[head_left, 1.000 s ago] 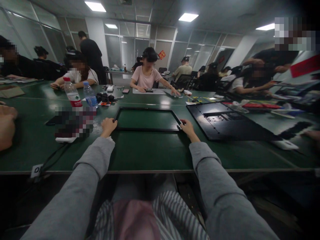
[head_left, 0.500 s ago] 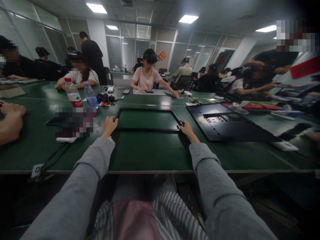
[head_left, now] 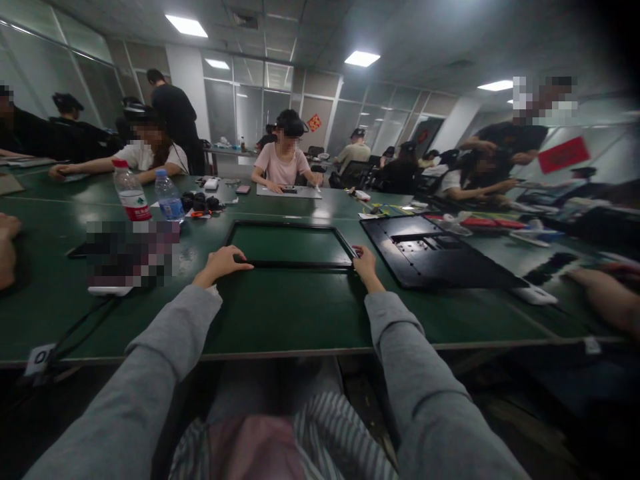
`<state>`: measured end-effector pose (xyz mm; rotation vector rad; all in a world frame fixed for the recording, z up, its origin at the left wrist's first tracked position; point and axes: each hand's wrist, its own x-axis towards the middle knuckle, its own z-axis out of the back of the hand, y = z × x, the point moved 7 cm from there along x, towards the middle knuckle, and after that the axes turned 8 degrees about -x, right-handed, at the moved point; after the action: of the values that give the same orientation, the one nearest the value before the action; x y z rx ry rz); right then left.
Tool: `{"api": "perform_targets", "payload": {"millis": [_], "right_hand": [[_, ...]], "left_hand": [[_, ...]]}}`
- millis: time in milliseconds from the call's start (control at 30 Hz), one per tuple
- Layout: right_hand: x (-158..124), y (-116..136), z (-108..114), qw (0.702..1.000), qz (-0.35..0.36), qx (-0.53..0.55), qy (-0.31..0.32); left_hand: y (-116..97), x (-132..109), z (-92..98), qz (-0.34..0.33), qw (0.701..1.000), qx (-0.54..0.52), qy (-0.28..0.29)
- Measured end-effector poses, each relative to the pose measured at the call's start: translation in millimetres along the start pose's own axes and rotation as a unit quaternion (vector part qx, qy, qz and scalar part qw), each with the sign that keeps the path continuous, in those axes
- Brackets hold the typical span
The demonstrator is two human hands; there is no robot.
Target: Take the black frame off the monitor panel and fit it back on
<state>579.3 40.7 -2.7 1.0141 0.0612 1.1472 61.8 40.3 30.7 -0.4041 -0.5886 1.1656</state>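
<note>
A thin black rectangular frame [head_left: 300,265], like the bezel of a screen, lies in front of me with the green table showing through it. My left hand [head_left: 221,264] holds its near left corner, fingers over the top and thumb along the near bar. My right hand [head_left: 366,267] grips the near right corner between thumb and fingers. To the right of that hand lies a large black panel [head_left: 440,263], like a monitor's back cover, with a recess and small parts showing in its middle.
On the left stand a red-capped bottle [head_left: 133,193] and a blue-capped bottle [head_left: 170,197], near dark cables [head_left: 200,201]. A phone-like item on a white base [head_left: 110,291] has a cord. People sit around the green table [head_left: 290,320]; other people's hands show at both sides.
My left hand has slid from the frame's left side to its near left corner, its thumb now along the near bar. My right hand stays at the near right corner. The view has shifted slightly.
</note>
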Motion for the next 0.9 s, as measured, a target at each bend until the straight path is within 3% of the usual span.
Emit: {"api": "perform_targets", "payload": {"millis": [300, 533, 667, 767, 900], "right_hand": [[1.3, 8.2, -0.7, 0.999, 0.031, 0.015, 0.041], [4.7, 15.1, 26.8, 0.998, 0.056, 0.027, -0.004], [5.6, 16.7, 55.7, 0.997, 0.019, -0.003, -0.073], [-0.3, 13.2, 93.0, 0.982, -0.059, -0.049, -0.17], [-25.2, -21.1, 156.0, 0.914, -0.229, -0.07, -0.328]], "left_hand": [[17.2, 4.5, -1.1, 0.042, 0.999, -0.008, -0.014], [27.0, 8.7, -1.0, 0.051, 0.995, -0.067, -0.045], [27.6, 9.1, 1.4, 0.056, 0.993, -0.093, -0.051], [26.9, 9.6, 4.0, 0.054, 0.989, -0.123, -0.064], [26.7, 10.6, 8.2, 0.057, 0.98, -0.168, -0.088]]}}
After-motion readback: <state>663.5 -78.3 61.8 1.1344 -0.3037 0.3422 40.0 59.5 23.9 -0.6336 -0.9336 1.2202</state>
